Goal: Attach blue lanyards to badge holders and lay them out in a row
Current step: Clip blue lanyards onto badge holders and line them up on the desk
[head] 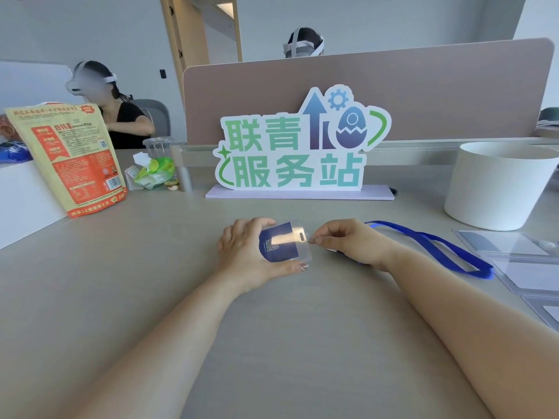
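My left hand (242, 252) grips a clear badge holder (284, 241) with a dark blue card inside, held just above the table at centre. Its slotted end points right. My right hand (348, 241) pinches the small metal clip of a blue lanyard (432, 246) right at the holder's slot. The lanyard's loop trails off to the right across the table. Several more clear badge holders (520, 261) lie flat at the right edge.
A white round container (496, 189) stands at the back right. A green and white sign (299, 146) stands on a base at centre back against a divider. An orange snack bag (72, 155), a plastic cup and wipes sit back left. Two people sit behind.
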